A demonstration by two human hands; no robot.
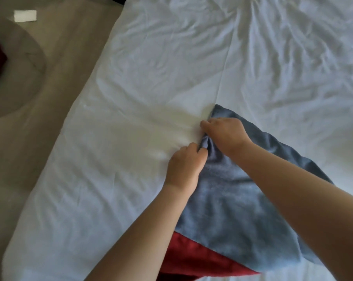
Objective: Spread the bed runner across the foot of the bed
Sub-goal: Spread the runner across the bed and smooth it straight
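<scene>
- Lying nearest, at the bottom of the view, a red, smooth underlayer (191,258) is seen peeking out from beneath the blue cloth.
- Over it, the blue-grey, soft, folded bed runner (232,209) is heaped on the white, creased bed sheet (151,78), near the person and to the right. It is not yet laid out across the bed.
- The left hand (184,167), the nearer of the two, is curled on the runner's far-left edge, with a gathered fold pinched between thumb and fingers.
- Just beyond it and almost touching, the right hand (224,134) is closed on the same edge, and the cloth is puckered between the two grips.
- From this double grip the whole runner lies back toward the person and rightward, while bare sheet lies to the left and beyond. The coming pull is therefore judged to go away from the heap, so that the folded layers are drawn open.
- The runner's long axis cannot be told while it is folded.
- Farther left, a beige floor (40,102) is seen beside the bed, with a small white rectangular slip (25,15) lying on it at the top.
</scene>
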